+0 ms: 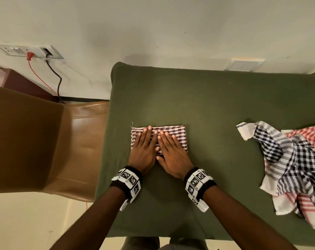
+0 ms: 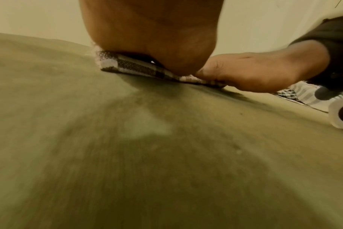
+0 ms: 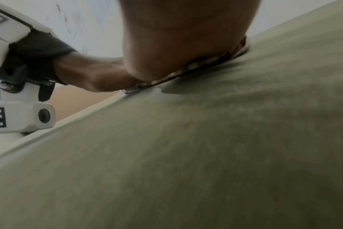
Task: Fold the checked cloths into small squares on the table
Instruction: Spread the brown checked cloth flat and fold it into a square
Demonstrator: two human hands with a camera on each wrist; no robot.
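A folded brown-and-white checked cloth [image 1: 178, 135] lies as a small rectangle on the green table cover [image 1: 207, 105]. My left hand [image 1: 144, 147] and right hand [image 1: 171, 150] press flat on it side by side, fingers straight and pointing away from me. In the left wrist view the palm of my left hand [image 2: 147, 31] bears down on the cloth's edge [image 2: 131, 65], with the right hand [image 2: 254, 72] beside it. The right wrist view shows my right hand [image 3: 186, 38] pressing on the cloth's edge [image 3: 206, 62], and the left hand [image 3: 92, 74] alongside.
A loose heap of unfolded cloths lies at the table's right: a black-and-white checked cloth [image 1: 288, 159] over a red-and-white one [image 1: 311, 136]. A brown leather chair [image 1: 45, 141] stands left of the table. A wall socket with cables [image 1: 32, 51] is behind it.
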